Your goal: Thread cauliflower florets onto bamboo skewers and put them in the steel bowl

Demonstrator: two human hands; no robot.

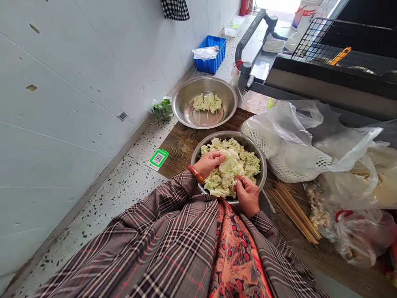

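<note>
A metal bowl (263,174) full of pale cauliflower florets (249,161) stands close in front of me. Over it, my left hand (208,164) pinches a cauliflower piece (231,165) from the left, fingers closed. From the lower right, my right hand (248,194) grips the edge of the cauliflower with thumb and fingertips together; whether a thin stick is also in it, I cannot tell. Behind, a wider metal basin (185,98) holds cauliflower on skewers (208,103), sticks pointing toward me. A bundle of bare wooden skewers (294,212) lies right of the bowl.
Plastic bags (290,139) crowd the wooden board (181,142) on the right. A dark metal rack (321,39) with a handle rises behind them. Along the wall at left are a blue crate (212,61), bagged greens (162,110) and a green QR card (158,159).
</note>
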